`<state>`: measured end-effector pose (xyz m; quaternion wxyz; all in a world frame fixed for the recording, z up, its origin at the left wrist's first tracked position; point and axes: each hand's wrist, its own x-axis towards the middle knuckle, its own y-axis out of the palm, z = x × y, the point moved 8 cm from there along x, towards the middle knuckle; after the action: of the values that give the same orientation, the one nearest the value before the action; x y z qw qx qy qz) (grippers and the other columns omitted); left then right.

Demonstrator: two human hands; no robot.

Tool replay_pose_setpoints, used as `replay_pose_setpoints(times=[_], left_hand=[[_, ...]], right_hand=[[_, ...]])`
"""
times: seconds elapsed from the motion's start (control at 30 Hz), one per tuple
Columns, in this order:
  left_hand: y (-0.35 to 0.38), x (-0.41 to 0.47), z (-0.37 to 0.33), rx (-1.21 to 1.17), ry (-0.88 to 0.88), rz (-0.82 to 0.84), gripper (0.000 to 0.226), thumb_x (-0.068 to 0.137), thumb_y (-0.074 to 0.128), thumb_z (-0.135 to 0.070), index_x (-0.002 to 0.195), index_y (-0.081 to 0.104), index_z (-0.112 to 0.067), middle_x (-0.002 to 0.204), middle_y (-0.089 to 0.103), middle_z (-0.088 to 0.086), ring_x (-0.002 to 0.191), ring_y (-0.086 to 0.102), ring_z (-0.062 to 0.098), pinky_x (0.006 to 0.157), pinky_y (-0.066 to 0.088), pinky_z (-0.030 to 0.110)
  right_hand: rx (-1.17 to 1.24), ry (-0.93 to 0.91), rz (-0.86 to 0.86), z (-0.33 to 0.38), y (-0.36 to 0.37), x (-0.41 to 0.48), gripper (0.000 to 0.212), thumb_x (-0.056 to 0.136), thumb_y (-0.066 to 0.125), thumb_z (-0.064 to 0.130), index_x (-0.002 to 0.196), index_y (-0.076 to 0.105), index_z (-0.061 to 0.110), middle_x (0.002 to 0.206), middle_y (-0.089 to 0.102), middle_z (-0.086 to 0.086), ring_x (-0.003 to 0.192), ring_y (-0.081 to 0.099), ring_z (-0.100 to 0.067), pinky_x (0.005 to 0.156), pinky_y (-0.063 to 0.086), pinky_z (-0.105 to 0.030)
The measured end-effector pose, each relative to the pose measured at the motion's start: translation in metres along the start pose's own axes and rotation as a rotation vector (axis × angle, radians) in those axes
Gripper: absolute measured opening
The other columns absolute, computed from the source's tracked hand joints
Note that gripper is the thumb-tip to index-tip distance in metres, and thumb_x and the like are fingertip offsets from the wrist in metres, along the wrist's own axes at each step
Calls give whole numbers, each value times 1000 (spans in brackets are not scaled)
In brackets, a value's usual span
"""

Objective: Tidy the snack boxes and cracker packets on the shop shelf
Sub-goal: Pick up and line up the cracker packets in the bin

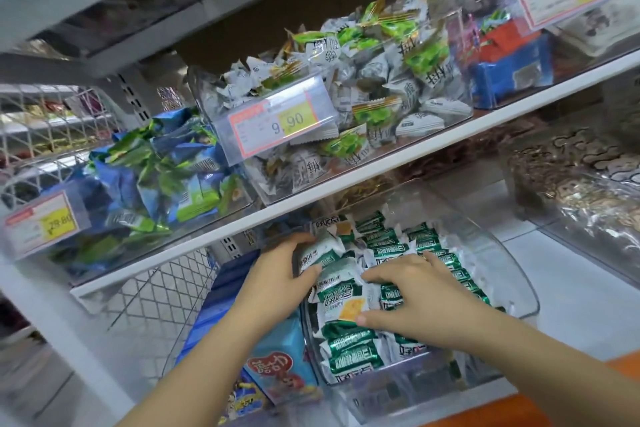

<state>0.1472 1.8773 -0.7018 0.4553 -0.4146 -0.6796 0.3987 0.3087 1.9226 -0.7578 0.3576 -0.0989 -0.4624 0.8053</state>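
Observation:
A clear plastic bin (519, 291) on the lower shelf holds several green-and-white cracker packets (349, 359). My left hand (284, 270) reaches in at the bin's left side, its fingers curled round a white packet (317, 251) near the back. My right hand (412, 298) lies over the middle of the pile, fingers spread, thumb and fingertips pinching a packet with a yellow patch (341, 302). Blue snack boxes (277, 357) stand left of the bin, beneath my left forearm.
The shelf above carries a clear bin of grey-and-green packets (377, 87) with a 9.90 price tag (277, 126), a bin of blue-green packets (152, 177) at left, and a blue box (512, 73) at right. A wire mesh divider (156, 291) stands at lower left. Brown bagged snacks (581, 177) lie at right.

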Motion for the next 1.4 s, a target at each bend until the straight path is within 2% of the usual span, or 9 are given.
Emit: replay_pose_setpoints(times=[0.13,0.2,0.27,0.43,0.6,0.77,0.93,1.27,1.4], left_hand=[[-4,-14,5,-369,-100,0,17,93,55,-34,110,56,-35,116,62,-17,101,58,-4,86,44,20],[-6,-19,8,-474,-181,9,10,96,50,-32,102,56,-36,110,66,-12,96,60,-2,81,45,21],[-10,-21,11,-516,-247,-3,12,98,45,-34,98,57,-34,106,67,-7,96,61,6,86,46,27],[-20,-22,7,-518,-264,-56,17,101,38,-31,95,53,-36,87,65,-10,86,61,9,90,45,34],[-26,-22,-4,-449,-227,-60,22,102,35,-31,87,50,-36,57,65,-17,66,57,-3,79,44,26],[-17,-24,-27,-491,-148,112,26,96,35,-47,95,60,-36,92,65,-25,87,58,-15,79,40,3],[3,-21,-44,-482,-61,384,56,71,56,-77,112,60,-39,106,69,-18,96,65,4,92,50,33],[12,6,-89,-84,134,389,70,74,74,-45,134,37,-42,122,53,-21,94,56,-4,77,45,18],[31,33,-107,-109,110,360,56,74,72,-37,122,43,-36,95,59,-19,68,56,-5,56,42,13]], right_hand=[[4,-64,-81,8,-5,2,55,77,61,62,127,51,40,126,55,21,122,43,-2,119,4,-39],[74,-94,-106,10,-11,3,47,80,66,50,124,55,38,119,60,18,110,52,1,115,23,-31],[179,-100,-62,13,-13,2,41,82,69,38,121,58,37,107,62,16,93,56,1,89,45,-20],[473,-60,-53,6,-10,0,24,84,70,19,97,63,37,72,56,2,49,45,-11,50,39,-18],[621,-98,-117,3,-23,0,25,82,70,9,84,68,34,83,62,0,68,55,-9,67,50,-27],[587,-174,-190,9,-42,-2,29,82,69,3,78,69,32,94,59,9,80,57,2,70,47,-13],[556,-189,-180,7,-53,-5,28,79,70,0,78,72,29,93,60,7,83,59,-5,72,54,-25],[466,-239,-316,-14,-87,-12,38,77,72,0,73,68,38,85,60,15,74,59,-6,70,51,-24],[356,-248,-433,-33,-108,-13,43,79,72,6,83,58,47,94,60,18,86,58,1,78,47,-14]])
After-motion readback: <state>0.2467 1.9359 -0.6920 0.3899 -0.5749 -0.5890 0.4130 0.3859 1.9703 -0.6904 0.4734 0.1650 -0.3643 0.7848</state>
